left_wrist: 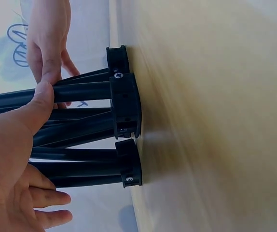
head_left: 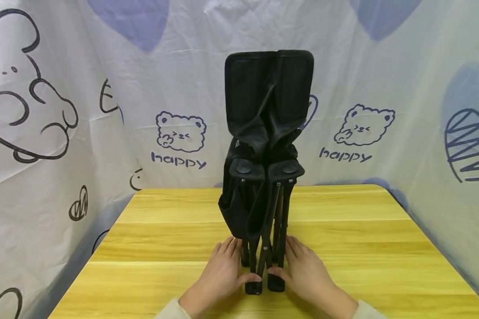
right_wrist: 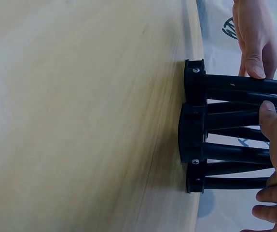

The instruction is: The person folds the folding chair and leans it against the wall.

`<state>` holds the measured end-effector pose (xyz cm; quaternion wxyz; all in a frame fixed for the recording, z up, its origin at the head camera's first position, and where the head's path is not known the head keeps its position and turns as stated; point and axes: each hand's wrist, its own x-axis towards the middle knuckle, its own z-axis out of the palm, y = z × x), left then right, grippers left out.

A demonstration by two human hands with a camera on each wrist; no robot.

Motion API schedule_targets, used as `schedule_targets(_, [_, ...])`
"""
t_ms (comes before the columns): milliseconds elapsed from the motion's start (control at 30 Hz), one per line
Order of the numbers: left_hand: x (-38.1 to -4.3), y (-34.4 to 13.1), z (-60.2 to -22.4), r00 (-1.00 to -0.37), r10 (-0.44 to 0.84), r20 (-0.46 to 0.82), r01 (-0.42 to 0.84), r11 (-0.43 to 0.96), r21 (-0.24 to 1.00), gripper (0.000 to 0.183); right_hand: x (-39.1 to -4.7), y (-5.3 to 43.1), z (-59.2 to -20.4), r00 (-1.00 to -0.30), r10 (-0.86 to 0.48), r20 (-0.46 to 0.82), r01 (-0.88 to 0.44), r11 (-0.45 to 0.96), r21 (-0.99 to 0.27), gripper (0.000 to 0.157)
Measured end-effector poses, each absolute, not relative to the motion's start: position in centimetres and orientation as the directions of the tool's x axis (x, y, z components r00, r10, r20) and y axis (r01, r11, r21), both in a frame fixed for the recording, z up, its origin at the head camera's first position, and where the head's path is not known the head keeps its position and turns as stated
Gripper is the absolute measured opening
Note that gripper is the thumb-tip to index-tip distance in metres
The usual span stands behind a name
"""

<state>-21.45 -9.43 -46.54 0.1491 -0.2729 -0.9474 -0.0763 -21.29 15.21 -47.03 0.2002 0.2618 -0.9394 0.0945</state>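
A black folding chair [head_left: 249, 91], folded up, stands upright on the wooden table [head_left: 163, 230]. Its fabric back rises above two padded armrest ends, and thin dark legs [head_left: 280, 221] run down to plastic feet [left_wrist: 125, 108] on the tabletop. From the left side my left hand [head_left: 219, 274] holds the lower legs, thumb on a front leg and fingers reaching toward the rear ones. Opposite it, my right hand [head_left: 309, 277] holds the legs from the right in the same way. Parts of the fingers are hidden behind the legs in the wrist views.
Behind and beside the table hangs a white cloth [head_left: 123, 79] printed with cartoon bears and blue hearts. A dark cable [head_left: 99, 239] shows by the table's left edge. Bare wood lies on both sides of the chair.
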Motion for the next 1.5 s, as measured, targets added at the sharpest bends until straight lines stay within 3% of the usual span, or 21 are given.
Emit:
schedule_targets(400, [-23.4, -8.6, -46.3, -0.834, 0.467, 0.293, 0.503, 0.862, 0.06, 0.111, -22.9, 15.2, -46.7, -0.715, -0.481, 0.508, -0.538, 0.842, 0.04, 0.089])
schedule_targets(633, [-24.5, -8.1, -46.4, -0.837, 0.443, 0.321, 0.485, 0.873, 0.058, 0.108, -23.9, 15.2, -46.6, -0.732, -0.452, 0.51, -0.523, 0.852, 0.005, 0.086])
schedule_targets(833, [-25.5, -7.9, -46.5, -0.848, 0.426, 0.316, 0.472, 0.877, 0.084, 0.106, -24.9, 15.3, -46.7, -0.706, -0.452, 0.545, -0.52, 0.853, 0.034, 0.086])
schedule_targets(1033, [-26.5, -7.8, -46.4, -0.844, 0.425, 0.327, 0.467, 0.882, 0.059, 0.105, -26.0, 15.3, -46.6, -0.743, -0.436, 0.508, -0.493, 0.869, 0.025, 0.085])
schedule_targets(1333, [-28.1, -7.7, -46.7, -0.759, 0.485, 0.435, 0.513, 0.856, -0.061, 0.104, -27.5, 15.3, -46.6, -0.735, -0.432, 0.522, -0.472, 0.879, 0.061, 0.085])
schedule_targets(1500, [-28.9, -7.6, -46.9, -0.768, 0.48, 0.424, 0.5, 0.863, -0.071, 0.102, -28.1, 15.1, -46.7, -0.782, -0.389, 0.488, -0.437, 0.899, 0.016, 0.085])
